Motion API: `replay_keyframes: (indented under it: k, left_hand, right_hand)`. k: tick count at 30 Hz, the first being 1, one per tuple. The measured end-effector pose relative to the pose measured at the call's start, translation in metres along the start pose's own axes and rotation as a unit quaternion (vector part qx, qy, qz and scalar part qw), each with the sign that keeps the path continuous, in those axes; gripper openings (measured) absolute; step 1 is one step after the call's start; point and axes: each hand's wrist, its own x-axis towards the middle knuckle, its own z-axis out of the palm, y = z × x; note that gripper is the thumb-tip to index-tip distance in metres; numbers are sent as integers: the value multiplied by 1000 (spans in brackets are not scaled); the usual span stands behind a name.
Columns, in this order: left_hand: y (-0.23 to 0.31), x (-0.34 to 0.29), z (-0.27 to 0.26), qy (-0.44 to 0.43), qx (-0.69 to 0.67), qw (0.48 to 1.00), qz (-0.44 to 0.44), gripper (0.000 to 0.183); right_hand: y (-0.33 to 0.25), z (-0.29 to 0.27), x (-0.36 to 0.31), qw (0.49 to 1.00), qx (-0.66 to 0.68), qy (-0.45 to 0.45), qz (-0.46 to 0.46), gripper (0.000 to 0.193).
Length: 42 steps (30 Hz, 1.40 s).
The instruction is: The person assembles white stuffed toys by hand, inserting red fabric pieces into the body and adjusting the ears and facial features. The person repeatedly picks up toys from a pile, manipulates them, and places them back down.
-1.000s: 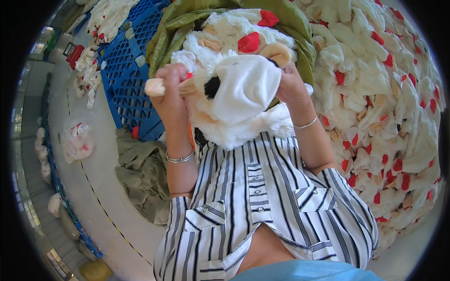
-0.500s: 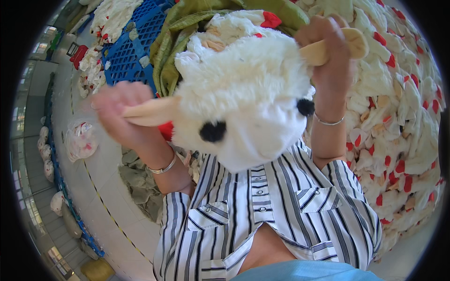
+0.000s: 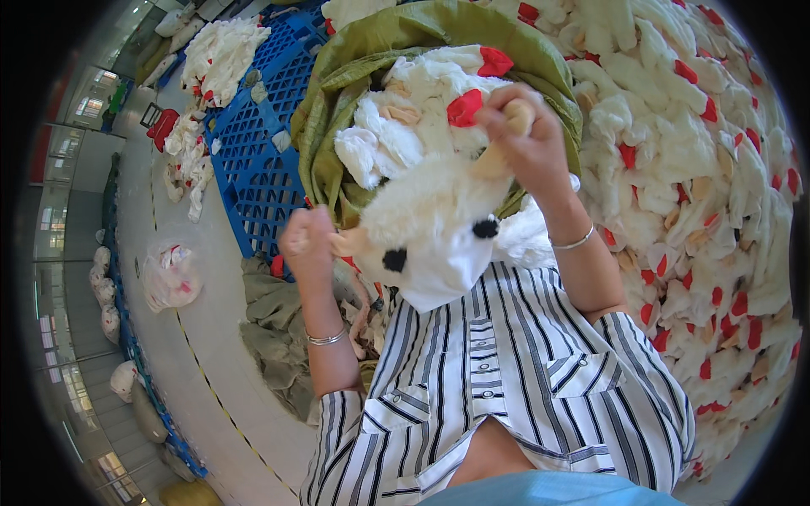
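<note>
An unstuffed plush animal cover (image 3: 422, 202), cream and fluffy with a smooth white muzzle and two black eye patches, hangs in front of my chest. My left hand (image 3: 307, 243) is closed around its ear on the left. On the right, its other peach-coloured ear is gripped by my right hand (image 3: 530, 139), a little higher than the left. Just beyond it stands an open olive-green woven sack (image 3: 325, 118). White plush covers (image 3: 380, 152) with red and peach parts fill that sack.
A large heap of white and red plush covers (image 3: 675, 219) spreads along the right. Blue plastic pallets (image 3: 253, 160) lie at the far left, near a clear plastic bag (image 3: 173, 277) on the floor. Grey-green cloth (image 3: 283, 337) lies crumpled beside my left arm.
The plush cover has come lower, away from my view, and appears smaller. Both hands have drawn closer together with it, still holding the ears. More of the sack shows.
</note>
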Motion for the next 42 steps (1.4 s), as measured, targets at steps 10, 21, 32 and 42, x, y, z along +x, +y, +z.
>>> replay_keyframes:
  k: [10,21,32,42]
  left_hand:
    - [22,-1,64,-180,173,946,205,56]
    - [18,-28,77,-449,28,886,-113,29]
    - [-2,-12,85,-181,-72,961,-196,34]
    - [-18,-17,83,-131,-93,972,-169,34]
  right_hand:
    - [-3,31,-7,981,-107,-161,-35,17]
    - [2,-10,12,992,-125,-16,12,19]
    - [-6,38,-42,917,-253,-270,-147,23]
    - [12,47,-52,937,-220,-248,-113,15]
